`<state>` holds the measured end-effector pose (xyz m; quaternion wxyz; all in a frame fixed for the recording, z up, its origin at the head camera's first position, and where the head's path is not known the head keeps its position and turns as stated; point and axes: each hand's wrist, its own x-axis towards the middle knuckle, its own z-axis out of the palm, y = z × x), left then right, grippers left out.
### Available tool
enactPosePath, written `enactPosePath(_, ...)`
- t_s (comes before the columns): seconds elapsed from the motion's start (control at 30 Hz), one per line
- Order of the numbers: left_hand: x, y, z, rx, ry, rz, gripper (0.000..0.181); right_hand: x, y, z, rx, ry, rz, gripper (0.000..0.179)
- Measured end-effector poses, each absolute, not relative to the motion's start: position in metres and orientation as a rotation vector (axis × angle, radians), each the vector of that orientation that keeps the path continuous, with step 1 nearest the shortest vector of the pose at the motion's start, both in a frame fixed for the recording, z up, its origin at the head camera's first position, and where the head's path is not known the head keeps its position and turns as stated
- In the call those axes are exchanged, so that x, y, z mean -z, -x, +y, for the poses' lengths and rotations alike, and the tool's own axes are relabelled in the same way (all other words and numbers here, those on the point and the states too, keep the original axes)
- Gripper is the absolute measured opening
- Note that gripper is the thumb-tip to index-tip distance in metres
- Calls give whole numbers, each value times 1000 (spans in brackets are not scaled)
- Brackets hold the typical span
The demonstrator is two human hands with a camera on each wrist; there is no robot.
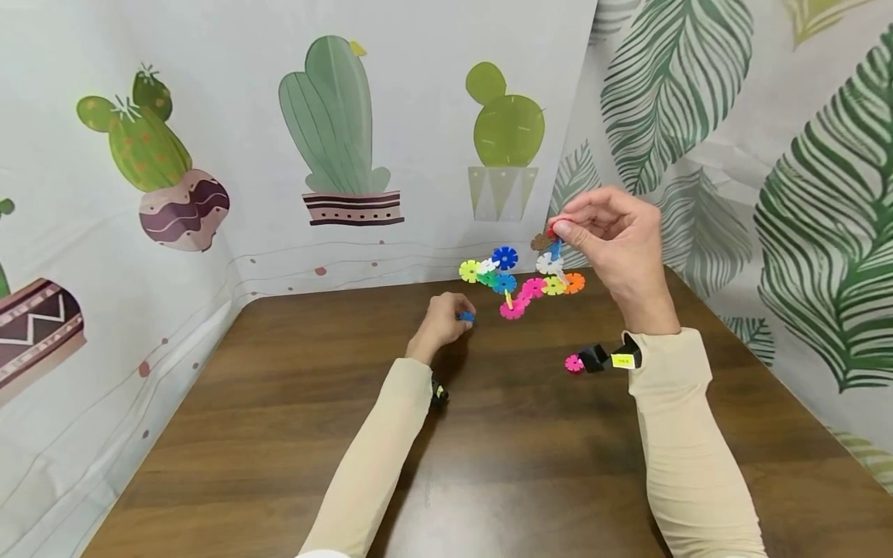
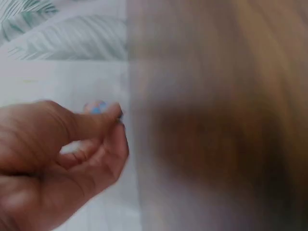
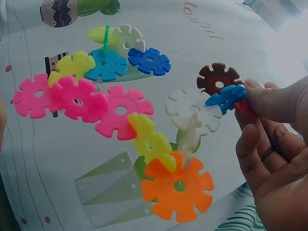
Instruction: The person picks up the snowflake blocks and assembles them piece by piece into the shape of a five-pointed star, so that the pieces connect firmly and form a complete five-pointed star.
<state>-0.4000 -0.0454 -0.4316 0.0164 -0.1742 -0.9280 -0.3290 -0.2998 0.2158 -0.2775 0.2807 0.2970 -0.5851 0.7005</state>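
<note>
My right hand (image 1: 621,252) is raised above the far side of the table, pinching a red flower-shaped disc (image 3: 247,110) between thumb and fingers. From it hangs a chain of interlocked plastic discs, with blue, brown (image 3: 210,77), white, orange (image 3: 161,192), yellow, pink (image 3: 77,89) and green pieces slotted edge to edge. The chain bends in a V and its other end rises toward a dark blue disc (image 1: 505,258). Lower and to the left, my left hand (image 1: 445,319) pinches a single blue disc (image 1: 467,316), partly covered by fingertips in the left wrist view.
A loose pink disc (image 1: 574,363) lies on the wooden table (image 1: 293,387) beside the black strap (image 1: 595,358) at my right wrist. Fabric printed with cacti and leaves (image 1: 418,116) hangs behind the table and along its right side.
</note>
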Motion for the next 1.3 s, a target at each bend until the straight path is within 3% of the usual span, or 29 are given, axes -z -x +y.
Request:
enactPosePath(0.47, 313, 346, -110, 2033, 624, -2051, 29, 273, 303, 211, -1884, -811, -1549, 21)
enactPosePath(0.87, 274, 293, -87, 1706, 872, -2076, 18, 274, 296, 200, -1863, -810, -1569, 21)
enactPosePath(1.3, 277, 283, -54, 1628, 1034, -2034, 15, 274, 284, 182, -1897, -941, -1604, 19)
